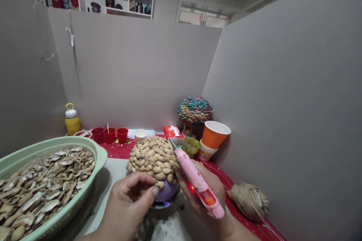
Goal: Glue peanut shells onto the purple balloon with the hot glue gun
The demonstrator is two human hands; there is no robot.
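A dome of peanut shells [154,156] covers the upper part of a purple balloon [167,192], whose lower part shows bare. The balloon rests in what looks like a dark-rimmed bowl, mostly hidden. Between thumb and forefinger, my left hand [127,203] pinches a peanut shell [160,184] at the lower edge of the shell rows. My right hand [212,186] grips a pink hot glue gun [195,175] with a red light glowing on it. Its nozzle points up and left, beside the dome's right side. Some right fingers are hidden behind the gun and touch or nearly touch the dome.
A green basket [101,154] of peanut shell halves stands at the left. Behind are red cups [122,135], a yellow bottle [72,124], orange paper cup [215,135], yellow-green bowl [190,147] and coloured mushroom-like piece [195,110]. Raffia bundle [249,200] lies right. Grey partitions [135,71] enclose the table.
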